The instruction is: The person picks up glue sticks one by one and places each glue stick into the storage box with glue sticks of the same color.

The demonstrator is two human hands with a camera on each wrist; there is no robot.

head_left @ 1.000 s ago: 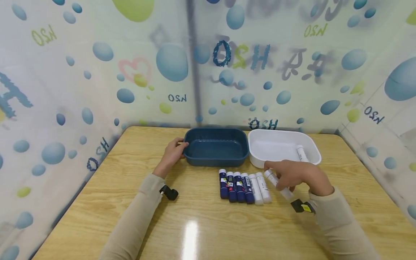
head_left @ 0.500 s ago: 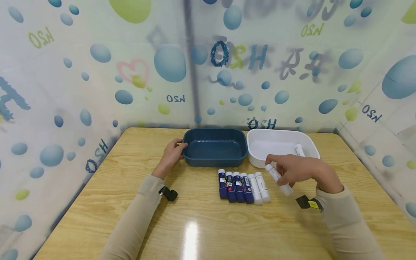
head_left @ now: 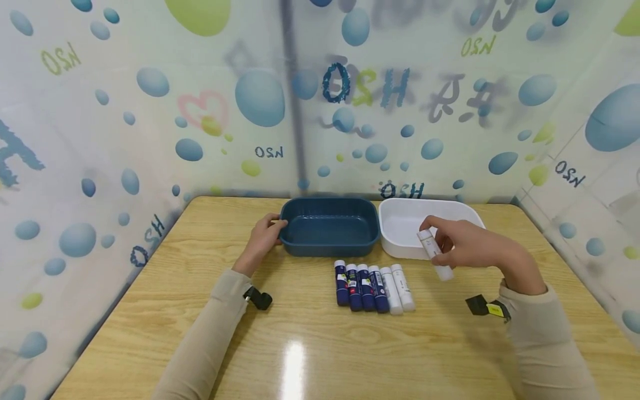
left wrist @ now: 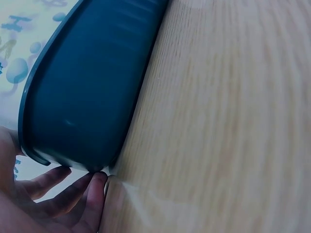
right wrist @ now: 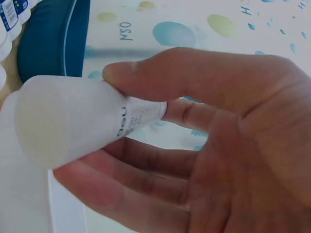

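Observation:
My right hand (head_left: 467,244) pinches a white glue stick (head_left: 434,253) between thumb and fingers, tilted, above the front edge of the white bin (head_left: 400,247). In the right wrist view the glue stick (right wrist: 73,121) has its broad translucent end towards the camera. My left hand (head_left: 262,239) touches the left end of the dark blue bin (head_left: 330,249). Fairly straight fingers (left wrist: 63,196) meet that bin's outer wall in the left wrist view. In front of the bins lie several blue glue sticks (head_left: 367,289) and two white glue sticks (head_left: 397,291), side by side.
Both bins stand side by side on a wooden table (head_left: 250,344), near its back edge. Behind them hangs a patterned curtain (head_left: 325,139). The right hand hides part of the white bin's interior.
My right hand has lifted the white glue stick from beside the row, up and to the right towards the white bin. My left hand has stayed at the blue bin.

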